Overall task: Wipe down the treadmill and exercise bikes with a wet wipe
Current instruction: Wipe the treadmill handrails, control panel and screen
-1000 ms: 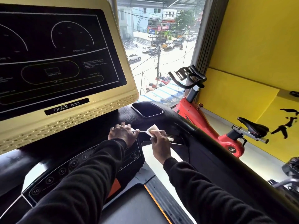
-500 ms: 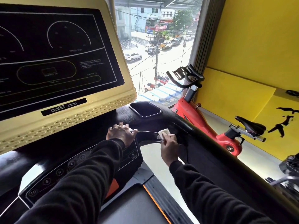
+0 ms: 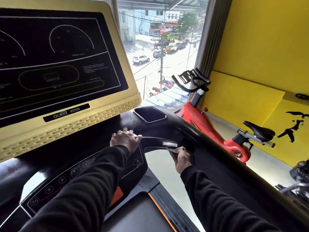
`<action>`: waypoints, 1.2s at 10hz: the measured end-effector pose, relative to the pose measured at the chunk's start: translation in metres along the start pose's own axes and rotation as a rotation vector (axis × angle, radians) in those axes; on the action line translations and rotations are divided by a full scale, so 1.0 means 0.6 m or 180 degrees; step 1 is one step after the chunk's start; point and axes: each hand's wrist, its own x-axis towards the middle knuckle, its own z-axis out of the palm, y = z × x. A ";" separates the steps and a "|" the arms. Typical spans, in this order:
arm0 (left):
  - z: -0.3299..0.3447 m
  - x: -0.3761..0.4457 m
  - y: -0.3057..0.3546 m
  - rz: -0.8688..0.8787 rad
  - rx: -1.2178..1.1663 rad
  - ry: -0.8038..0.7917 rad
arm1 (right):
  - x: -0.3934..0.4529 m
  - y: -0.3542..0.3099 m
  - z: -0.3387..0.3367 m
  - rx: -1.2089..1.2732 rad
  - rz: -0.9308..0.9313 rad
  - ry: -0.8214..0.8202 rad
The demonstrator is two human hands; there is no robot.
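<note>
Wiping is under way at the curved black handrail (image 3: 167,139) of the black and cream treadmill (image 3: 93,124). The right hand (image 3: 181,157) pinches the small white wet wipe (image 3: 178,149) with curled fingers and presses it to the near lower edge of that rail, just below a pale rectangular sensor pad (image 3: 169,144). The left hand (image 3: 124,139) rests with fingers spread on the far end of the glossy black button panel (image 3: 80,171), gripping nothing.

Risks, as judged:
1. The bracing left hand lies just beside the "+" speed key (image 3: 138,161); extra weight could press a control.
2. The wipe is folded small and partly hidden by the fingers; it could slip from the pinch and drop through the gap onto the dark running belt (image 3: 133,216).
3. Moisture may pool in the recessed black tray (image 3: 150,114) or on the pad.

Clearance: open space lies below the rail for the right wrist. To the right, the thick black side arm (image 3: 234,164) limits outward travel. The red exercise bike (image 3: 217,131) stands well apart, far right, untouched.
</note>
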 end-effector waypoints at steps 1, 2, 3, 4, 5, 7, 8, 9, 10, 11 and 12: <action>0.001 0.001 0.000 -0.0016 -0.0010 -0.0002 | 0.011 -0.011 -0.007 -0.0078 -0.0010 0.0271; 0.002 0.002 -0.002 -0.0026 -0.0028 -0.0001 | 0.011 -0.018 0.001 -0.0145 -0.0138 0.0344; 0.001 0.003 -0.001 -0.0028 -0.0045 0.0003 | -0.015 -0.012 0.012 -0.0632 -0.0384 0.0078; 0.001 0.002 0.000 -0.0020 -0.0027 0.0018 | -0.052 -0.002 0.020 -0.1456 -0.0999 -0.0590; 0.002 0.001 0.000 -0.0021 -0.0016 0.0014 | -0.063 -0.007 0.031 -0.1740 -0.1226 -0.0918; 0.000 0.001 0.000 -0.0018 -0.0029 -0.0009 | -0.054 -0.013 0.042 -0.2746 -0.2354 -0.0306; -0.001 0.002 -0.001 -0.0017 -0.0020 -0.0024 | -0.055 -0.015 0.043 -0.2761 -0.2603 0.0082; -0.001 0.002 -0.001 -0.0022 -0.0010 -0.0025 | -0.059 -0.016 0.045 -0.2960 -0.2955 0.0110; 0.000 0.002 -0.001 -0.0014 -0.0012 -0.0027 | -0.071 -0.018 0.052 -0.2921 -0.3086 -0.0069; 0.000 0.002 -0.001 -0.0021 -0.0016 -0.0015 | -0.071 -0.011 0.055 -0.2844 -0.3155 -0.0152; 0.000 0.001 -0.001 -0.0031 -0.0031 -0.0019 | -0.069 0.011 0.056 -0.3333 -0.3526 -0.0526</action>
